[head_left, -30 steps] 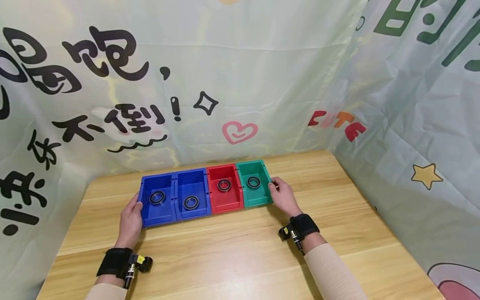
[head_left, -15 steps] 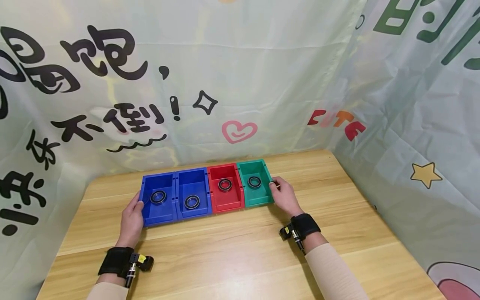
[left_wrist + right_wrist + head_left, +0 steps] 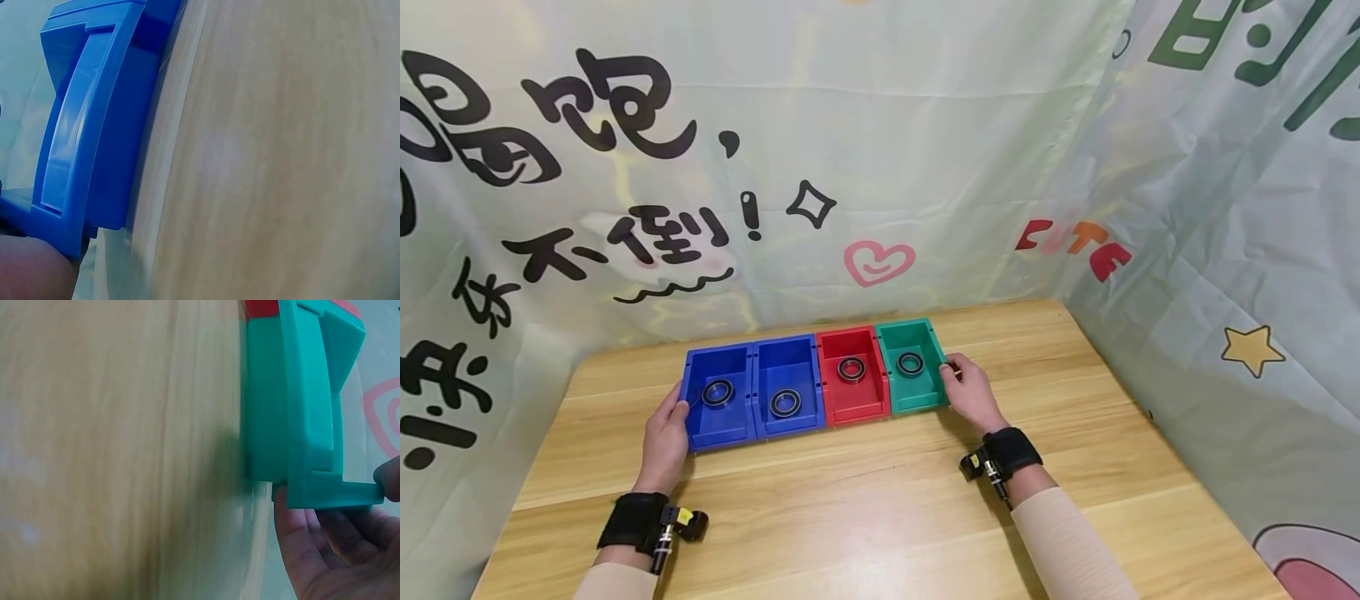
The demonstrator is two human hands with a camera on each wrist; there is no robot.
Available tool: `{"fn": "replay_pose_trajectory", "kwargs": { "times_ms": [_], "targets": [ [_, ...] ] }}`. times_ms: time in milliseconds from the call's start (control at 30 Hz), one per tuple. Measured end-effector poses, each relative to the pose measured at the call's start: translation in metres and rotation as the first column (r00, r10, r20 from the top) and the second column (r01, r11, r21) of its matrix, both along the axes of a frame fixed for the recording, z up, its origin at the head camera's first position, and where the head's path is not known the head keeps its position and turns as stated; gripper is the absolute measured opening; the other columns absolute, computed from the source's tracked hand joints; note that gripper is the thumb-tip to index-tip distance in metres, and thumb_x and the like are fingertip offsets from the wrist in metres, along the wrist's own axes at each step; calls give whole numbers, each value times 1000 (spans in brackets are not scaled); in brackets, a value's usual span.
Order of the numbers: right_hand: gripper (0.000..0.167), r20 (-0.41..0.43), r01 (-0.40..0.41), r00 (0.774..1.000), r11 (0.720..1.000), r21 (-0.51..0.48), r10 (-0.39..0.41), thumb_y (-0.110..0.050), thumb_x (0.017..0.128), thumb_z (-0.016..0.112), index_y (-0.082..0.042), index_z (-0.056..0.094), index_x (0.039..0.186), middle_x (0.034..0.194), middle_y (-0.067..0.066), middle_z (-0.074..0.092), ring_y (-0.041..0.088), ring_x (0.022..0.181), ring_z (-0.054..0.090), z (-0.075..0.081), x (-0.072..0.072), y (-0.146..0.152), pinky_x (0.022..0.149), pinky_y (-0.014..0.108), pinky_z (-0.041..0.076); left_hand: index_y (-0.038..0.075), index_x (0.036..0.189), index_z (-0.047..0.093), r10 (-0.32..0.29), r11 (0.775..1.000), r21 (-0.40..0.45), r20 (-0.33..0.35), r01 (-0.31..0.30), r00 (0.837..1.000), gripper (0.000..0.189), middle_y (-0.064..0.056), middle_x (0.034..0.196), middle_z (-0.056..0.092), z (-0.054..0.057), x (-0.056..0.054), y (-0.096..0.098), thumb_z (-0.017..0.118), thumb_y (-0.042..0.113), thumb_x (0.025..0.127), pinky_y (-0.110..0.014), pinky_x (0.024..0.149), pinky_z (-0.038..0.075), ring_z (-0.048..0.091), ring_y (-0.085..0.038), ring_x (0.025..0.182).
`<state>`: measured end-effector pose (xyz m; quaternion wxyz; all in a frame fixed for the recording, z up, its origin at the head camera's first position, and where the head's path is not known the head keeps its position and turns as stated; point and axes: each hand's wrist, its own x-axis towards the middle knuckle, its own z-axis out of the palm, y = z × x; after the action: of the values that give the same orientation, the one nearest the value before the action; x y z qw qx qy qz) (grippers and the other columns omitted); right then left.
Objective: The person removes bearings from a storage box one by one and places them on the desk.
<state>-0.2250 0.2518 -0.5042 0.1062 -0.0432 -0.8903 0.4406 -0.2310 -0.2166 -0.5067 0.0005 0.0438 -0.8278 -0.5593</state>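
Note:
Four-sided plastic bins stand joined in a row on the table: a blue bin [image 3: 718,425] at the left end, a second blue bin [image 3: 786,358], a red bin [image 3: 853,404] and a green bin [image 3: 916,396] at the right end. Each has one black-and-silver ring bearing inside, such as the bearing [image 3: 718,392] in the leftmost. My left hand [image 3: 664,442] grips the outer side of the left blue bin, thumb by its rim. My right hand [image 3: 972,392] holds the green bin's outer wall; in the right wrist view its thumb [image 3: 389,478] is at the rim and the fingers lie underneath.
The wooden table [image 3: 850,517] extends in front of the row and to its right. Behind the bins hangs a printed cloth [image 3: 925,167], close to the table's back edge. Another cloth side borders the table on the right.
The row of bins has shifted very slightly to the right, with both hands moving along and keeping their hold. The bearings stay in their bins.

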Motion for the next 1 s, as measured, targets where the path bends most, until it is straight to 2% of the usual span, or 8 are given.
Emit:
{"fn": "replay_pose_trajectory", "kwargs": {
  "times_ms": [533, 1000],
  "targets": [
    [29, -2, -20, 1000, 1000, -5, 20, -20, 98, 47, -2, 61, 115, 101, 13, 60, 25, 81, 56, -2, 1, 1, 59, 32, 50, 15, 154, 13, -15, 1000, 9, 1, 15, 1000, 52, -10, 158, 16, 0, 1, -1, 19, 31, 106, -53, 115, 12, 10, -32, 144],
    [27, 22, 2, 1000, 1000, -11, -1, -19, 98, 47, -2, 62, 112, 101, 13, 60, 25, 82, 56, 0, -2, 0, 61, 32, 49, 13, 154, 13, -28, 999, 29, -22, 29, 999, 52, -10, 158, 16, -1, 1, -2, 21, 30, 106, -51, 116, 12, 10, -31, 144]
  ]
}}
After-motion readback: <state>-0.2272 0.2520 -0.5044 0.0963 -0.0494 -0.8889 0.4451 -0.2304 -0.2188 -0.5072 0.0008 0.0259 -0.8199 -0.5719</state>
